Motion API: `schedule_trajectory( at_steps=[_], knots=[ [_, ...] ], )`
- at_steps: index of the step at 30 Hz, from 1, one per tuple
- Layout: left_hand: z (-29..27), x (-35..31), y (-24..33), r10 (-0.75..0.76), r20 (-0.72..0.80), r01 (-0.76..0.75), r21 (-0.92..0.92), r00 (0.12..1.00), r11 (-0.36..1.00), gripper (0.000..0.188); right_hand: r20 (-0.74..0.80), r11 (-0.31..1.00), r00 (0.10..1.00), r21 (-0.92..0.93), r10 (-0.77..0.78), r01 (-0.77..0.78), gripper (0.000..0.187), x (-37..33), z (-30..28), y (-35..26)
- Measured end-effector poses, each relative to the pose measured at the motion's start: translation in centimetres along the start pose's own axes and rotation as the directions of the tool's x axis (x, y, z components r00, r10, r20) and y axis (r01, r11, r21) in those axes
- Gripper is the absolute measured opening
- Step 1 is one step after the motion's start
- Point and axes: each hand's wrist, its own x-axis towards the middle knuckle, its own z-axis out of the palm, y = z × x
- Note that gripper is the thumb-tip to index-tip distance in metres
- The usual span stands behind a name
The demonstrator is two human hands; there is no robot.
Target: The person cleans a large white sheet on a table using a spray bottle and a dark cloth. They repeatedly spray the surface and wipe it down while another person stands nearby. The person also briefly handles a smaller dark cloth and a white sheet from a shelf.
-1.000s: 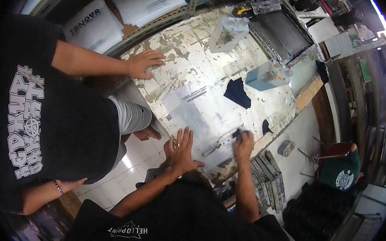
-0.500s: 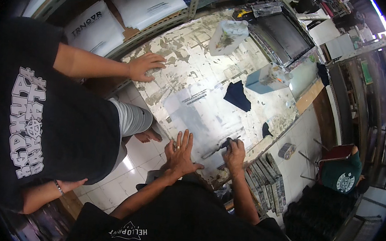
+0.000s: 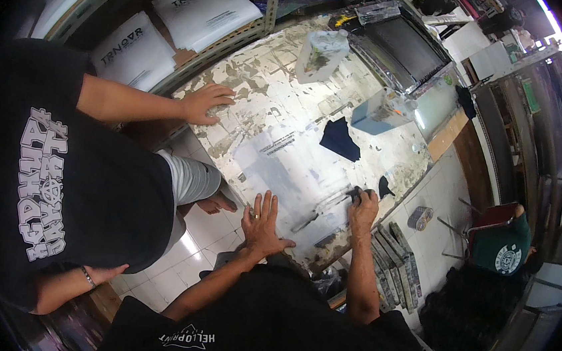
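Note:
A pale plastic sheet (image 3: 274,175) with small dark print lies flat on the worn work table. My left hand (image 3: 261,230) rests on its near left edge, fingers stretched out and spread. Bunched in the closed fingers of my right hand (image 3: 362,213) is a dark cloth (image 3: 355,195), pressed down near the sheet's right side. Grey-black smears (image 3: 306,222) streak the sheet between my two hands. Farther off lies a larger navy cloth piece (image 3: 341,139), and a small dark scrap (image 3: 385,187) sits right of my right hand. The underside of the held cloth is hidden.
Two translucent jugs (image 3: 321,57) (image 3: 383,112) and a framed screen (image 3: 406,46) stand at the back. On the left, a co-worker's hand (image 3: 208,104) leans on the table (image 3: 250,72). Printed bags (image 3: 205,12) fill a shelf behind. Stacked slabs (image 3: 393,265) stand at right.
My right hand has slid rightward and a little away with the dark cloth, uncovering more of the smear. My left hand stays on the sheet's edge. The whole view has shifted slightly.

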Motion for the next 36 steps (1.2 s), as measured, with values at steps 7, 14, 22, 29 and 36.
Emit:
schedule_trajectory(
  at_steps=[7, 14, 22, 29, 36],
  knots=[
    [0.2, 0.1, 0.0, 0.004, -0.015, -0.004, -0.019, 1.0, 1.0, 0.141, 0.086, 0.983, 0.985, 0.121, -0.152, 0.141, 0.023, -4.7, 1.1, -1.0],
    [-0.4, 0.2, 0.3, -0.015, 0.028, 0.016, -0.029, 1.0, 0.999, 0.14, 0.162, 0.976, 0.969, 0.141, -0.188, 0.166, 0.02, -5.1, 1.0, -1.8],
    [-0.3, 0.2, 0.3, -0.021, 0.027, 0.021, -0.019, 0.999, 1.0, 0.14, 0.005, 0.993, 0.998, 0.103, -0.057, 0.056, 0.021, -2.4, 0.8, -1.6],
    [-0.3, 0.0, 0.2, -0.014, 0.012, 0.014, -0.007, 1.0, 1.0, 0.14, -0.016, 0.999, 1.0, -0.032, 0.018, -0.018, 0.023, -0.6, 0.6, 0.1],
    [-0.2, -0.2, 0.2, 0.003, 0.008, -0.003, -0.011, 1.0, 1.0, 0.139, -0.055, 0.999, 0.998, 0.008, -0.041, 0.041, 0.023, -1.0, 1.2, 0.0]
  ],
)
